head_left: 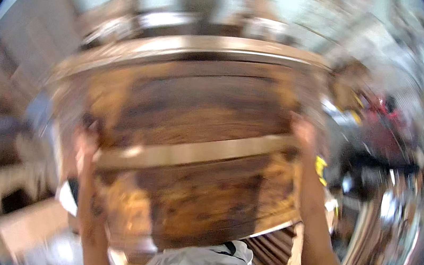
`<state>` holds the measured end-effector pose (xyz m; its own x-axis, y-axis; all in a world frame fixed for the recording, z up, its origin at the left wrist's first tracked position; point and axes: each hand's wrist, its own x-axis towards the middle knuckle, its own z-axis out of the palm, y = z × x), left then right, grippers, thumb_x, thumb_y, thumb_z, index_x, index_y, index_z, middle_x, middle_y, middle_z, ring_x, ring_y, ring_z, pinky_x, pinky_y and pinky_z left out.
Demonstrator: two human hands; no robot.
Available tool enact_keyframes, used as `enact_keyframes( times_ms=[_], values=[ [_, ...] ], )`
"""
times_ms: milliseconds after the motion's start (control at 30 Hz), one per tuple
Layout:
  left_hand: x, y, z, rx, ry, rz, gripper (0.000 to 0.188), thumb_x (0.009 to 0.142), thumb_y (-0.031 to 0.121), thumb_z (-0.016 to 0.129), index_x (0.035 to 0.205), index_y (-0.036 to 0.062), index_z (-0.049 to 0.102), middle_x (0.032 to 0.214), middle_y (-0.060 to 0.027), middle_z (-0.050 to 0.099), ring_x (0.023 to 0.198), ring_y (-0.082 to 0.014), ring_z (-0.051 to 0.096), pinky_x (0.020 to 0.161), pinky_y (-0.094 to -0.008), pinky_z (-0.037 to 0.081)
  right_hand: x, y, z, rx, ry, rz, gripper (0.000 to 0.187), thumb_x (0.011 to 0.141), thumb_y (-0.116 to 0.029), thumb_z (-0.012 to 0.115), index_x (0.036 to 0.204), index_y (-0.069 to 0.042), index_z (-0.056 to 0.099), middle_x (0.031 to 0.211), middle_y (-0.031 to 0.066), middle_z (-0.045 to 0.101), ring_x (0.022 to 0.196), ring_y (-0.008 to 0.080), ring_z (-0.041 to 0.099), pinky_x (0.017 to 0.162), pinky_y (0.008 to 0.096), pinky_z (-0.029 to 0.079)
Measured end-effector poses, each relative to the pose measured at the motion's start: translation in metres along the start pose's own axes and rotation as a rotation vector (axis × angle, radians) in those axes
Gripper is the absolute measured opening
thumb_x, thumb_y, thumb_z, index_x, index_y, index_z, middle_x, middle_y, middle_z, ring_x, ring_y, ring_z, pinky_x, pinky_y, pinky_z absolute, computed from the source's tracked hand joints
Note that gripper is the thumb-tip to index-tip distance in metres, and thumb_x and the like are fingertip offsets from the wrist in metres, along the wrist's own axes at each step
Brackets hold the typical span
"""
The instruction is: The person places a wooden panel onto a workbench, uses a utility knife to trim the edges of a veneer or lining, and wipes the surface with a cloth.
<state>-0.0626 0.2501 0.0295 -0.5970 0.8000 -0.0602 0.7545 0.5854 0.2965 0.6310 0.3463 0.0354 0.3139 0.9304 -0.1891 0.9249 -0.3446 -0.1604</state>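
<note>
The wooden panel (217, 95) lies directly in front of the person's body, spanning the space between the two forearms. Its face is mottled dark brown and amber. A pale wooden strip (198, 153) crosses it from side to side, and a pale rail (196, 49) runs along the far edge.

Handling: judged by its breadth and the wood, the panel is probably heavy and awkward for one hand. It should be stiff, with the strip likely adding support. The face appears smooth and may offer little friction; edges and corners probably chip or splinter if knocked. Recommended hold: both side edges, level with the ends of the strip, one hand per side, so that the load is shared evenly.

Fingers: the left hand (85, 148) is at the left end of the strip; the right hand (304, 131) is at the right end, set farther from the body. Both appear to touch the wood. Motion blur hides the fingers: whether they are spread, curled or clamped cannot be determined.
</note>
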Motion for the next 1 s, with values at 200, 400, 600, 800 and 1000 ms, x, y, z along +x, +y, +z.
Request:
enact_keyframes(
  times_ms=[200, 400, 600, 800, 1000],
  values=[
    [0.037, -0.062, 0.049, 0.068, 0.194, 0.165, 0.043, 0.093, 0.017, 0.037, 0.133, 0.0033, 0.042, 0.134, -0.0183, 0.044, 0.124, -0.0342, 0.040, 0.103, -0.0422, 0.035, 0.055, -0.065, 0.030, 0.134, 0.154, 0.147, 0.086, 0.082, -0.059, 0.052, 0.142, -0.004, 0.024, 0.143, 0.0192, 0.028, 0.133, 0.0370, 0.025, 0.108, 0.0507, 0.021],
    [0.017, -0.041, 0.071, 0.236, 0.261, 0.106, 0.070, 0.091, 0.059, 0.033, 0.136, 0.0064, 0.039, 0.133, -0.0202, 0.044, 0.118, -0.0405, 0.045, 0.094, -0.0523, 0.042, 0.037, -0.066, 0.051, 0.148, 0.241, 0.195, 0.071, 0.090, -0.047, 0.046, 0.138, 0.003, 0.028, 0.133, 0.0201, 0.039, 0.123, 0.0353, 0.035, 0.103, 0.0513, 0.026],
    [0.015, -0.027, 0.060, 0.228, 0.277, 0.021, 0.057, 0.093, 0.047, 0.042, 0.134, 0.0069, 0.043, 0.129, -0.0248, 0.047, 0.113, -0.0437, 0.047, 0.089, -0.0526, 0.043, 0.044, -0.082, 0.050, 0.078, 0.282, 0.201, 0.065, 0.091, -0.047, 0.043, 0.137, -0.002, 0.032, 0.131, 0.0184, 0.041, 0.121, 0.0347, 0.037, 0.100, 0.0505, 0.028],
    [0.014, -0.063, 0.064, 0.238, 0.359, 0.286, 0.042, 0.090, 0.032, 0.044, 0.120, 0.0051, 0.055, 0.132, -0.0176, 0.046, 0.115, -0.0366, 0.047, 0.092, -0.0492, 0.041, 0.035, -0.108, 0.056, -0.090, 0.382, 0.050, 0.055, 0.093, -0.043, 0.040, 0.135, -0.009, 0.037, 0.135, 0.0158, 0.041, 0.120, 0.0343, 0.040, 0.099, 0.0557, 0.028],
    [0.016, 0.002, 0.055, 0.158, 0.118, -0.137, 0.058, 0.095, 0.038, 0.037, 0.142, 0.0057, 0.026, 0.143, -0.0218, 0.027, 0.127, -0.0412, 0.030, 0.104, -0.0515, 0.024, 0.044, -0.065, 0.067, -0.183, 0.294, 0.082, 0.061, 0.095, -0.051, 0.030, 0.143, -0.013, 0.026, 0.142, 0.0184, 0.032, 0.126, 0.0377, 0.034, 0.100, 0.0523, 0.029]
  ],
)
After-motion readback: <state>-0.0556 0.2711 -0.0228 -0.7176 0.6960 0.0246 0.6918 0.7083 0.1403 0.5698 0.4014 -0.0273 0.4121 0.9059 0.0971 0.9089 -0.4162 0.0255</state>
